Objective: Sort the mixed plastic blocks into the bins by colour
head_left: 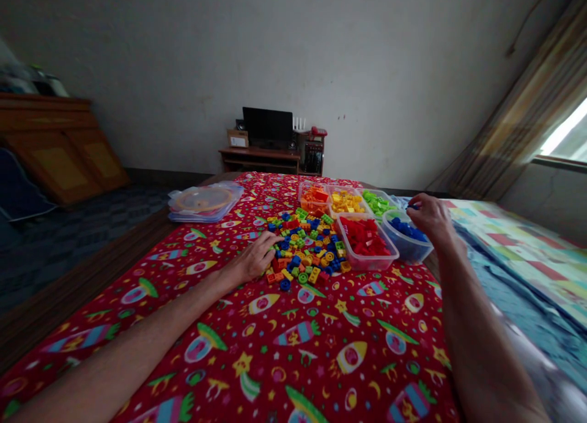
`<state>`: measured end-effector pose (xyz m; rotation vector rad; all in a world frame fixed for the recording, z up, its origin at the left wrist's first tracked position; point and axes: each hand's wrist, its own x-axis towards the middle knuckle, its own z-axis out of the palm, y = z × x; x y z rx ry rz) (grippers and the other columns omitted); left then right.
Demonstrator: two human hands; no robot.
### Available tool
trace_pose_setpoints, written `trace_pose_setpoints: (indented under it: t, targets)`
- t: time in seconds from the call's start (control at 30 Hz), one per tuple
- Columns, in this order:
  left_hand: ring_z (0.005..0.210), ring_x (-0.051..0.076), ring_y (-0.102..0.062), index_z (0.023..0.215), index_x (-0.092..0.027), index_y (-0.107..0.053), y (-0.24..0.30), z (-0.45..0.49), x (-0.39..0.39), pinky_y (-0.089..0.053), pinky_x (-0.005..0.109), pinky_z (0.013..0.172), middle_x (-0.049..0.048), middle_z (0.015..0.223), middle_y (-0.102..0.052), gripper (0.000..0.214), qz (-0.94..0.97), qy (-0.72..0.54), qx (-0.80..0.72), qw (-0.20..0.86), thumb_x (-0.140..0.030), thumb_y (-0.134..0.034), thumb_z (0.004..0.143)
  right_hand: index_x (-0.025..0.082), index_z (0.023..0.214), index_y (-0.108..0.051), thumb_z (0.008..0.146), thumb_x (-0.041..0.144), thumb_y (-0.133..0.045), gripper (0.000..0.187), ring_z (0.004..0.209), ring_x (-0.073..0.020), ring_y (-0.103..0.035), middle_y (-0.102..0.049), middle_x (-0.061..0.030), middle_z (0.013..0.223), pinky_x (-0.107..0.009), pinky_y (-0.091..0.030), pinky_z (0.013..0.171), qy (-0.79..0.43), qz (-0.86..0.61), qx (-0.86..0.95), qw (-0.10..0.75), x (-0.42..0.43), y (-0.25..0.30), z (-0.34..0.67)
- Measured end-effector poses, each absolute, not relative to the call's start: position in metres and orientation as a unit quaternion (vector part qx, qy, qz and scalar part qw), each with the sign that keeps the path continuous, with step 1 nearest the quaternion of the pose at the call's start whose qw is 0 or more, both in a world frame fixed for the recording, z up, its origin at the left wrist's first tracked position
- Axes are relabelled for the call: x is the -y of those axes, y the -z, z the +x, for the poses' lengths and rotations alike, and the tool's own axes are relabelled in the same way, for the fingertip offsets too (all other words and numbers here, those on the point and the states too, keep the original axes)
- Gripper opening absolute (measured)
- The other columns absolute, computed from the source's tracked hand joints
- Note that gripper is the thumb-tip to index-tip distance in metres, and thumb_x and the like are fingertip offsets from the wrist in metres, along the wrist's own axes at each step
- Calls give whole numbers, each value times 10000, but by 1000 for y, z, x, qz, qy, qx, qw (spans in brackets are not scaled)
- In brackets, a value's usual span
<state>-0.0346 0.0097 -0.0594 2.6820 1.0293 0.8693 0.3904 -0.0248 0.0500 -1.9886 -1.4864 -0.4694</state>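
A mixed pile of colourful toy building blocks (300,246) lies on the red patterned cloth (275,362). My left hand (257,257) rests at the pile's left edge, its fingers stretched out over the nearest blocks. Over on the right, my right hand (433,218) is raised above the round clear tub (410,253) of blue blocks. A small blue building block (413,206) is pinched between its fingertips. Beside that tub stands a clear box (369,264) of red blocks. Behind them are containers with orange blocks (315,194), yellow blocks (346,202) and green blocks (376,203).
Stacked plastic lids (204,201) lie at the table's left side. A bed with a patchwork cover (527,239) adjoins the right side. Beyond the table, a monitor (268,126) stands on a low desk against the wall. A wooden cabinet (59,154) is far left.
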Motion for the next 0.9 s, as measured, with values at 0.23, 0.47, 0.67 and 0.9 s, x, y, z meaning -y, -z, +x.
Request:
trace_pose_setpoints:
  t: [0.23, 0.47, 0.67, 0.9]
  targets:
    - [1130, 233, -502, 1328, -159, -431, 66, -37, -12, -415, 384, 1004, 122, 1210, -504, 435, 885, -288, -362, 59, -267, -315, 923, 150, 895, -660, 796, 169, -441, 241, 759, -200, -554, -646, -107, 825, -295, -386, 673, 182, -685, 645, 286, 24, -48, 335]
    - [1102, 226, -516, 1295, -136, -453, 65, -36, -12, -433, 378, 984, 124, 1179, -522, 425, 889, -289, -348, 71, -277, -299, 925, 146, 783, -604, 860, 124, -445, 179, 675, -127, -502, -611, -61, 761, -239, -365, 631, 41, -452, 866, 211, 37, -11, 207]
    - [1083, 224, -523, 1262, -130, -501, 63, -35, -12, -438, 376, 980, 122, 1147, -535, 419, 891, -286, -346, 61, -258, -296, 920, 134, 896, -628, 841, 71, -481, 169, 775, -142, -564, -637, -91, 829, -243, -414, 724, -7, -364, 919, 149, 48, 19, 178]
    - [1079, 218, -528, 1265, -135, -479, 66, -37, -12, -443, 375, 969, 123, 1156, -523, 404, 892, -299, -332, 70, -283, -290, 939, 156, 1079, -662, 729, 22, -531, 397, 820, -143, -634, -704, -62, 974, -231, -457, 717, -163, -407, 859, 264, 38, 2, 191]
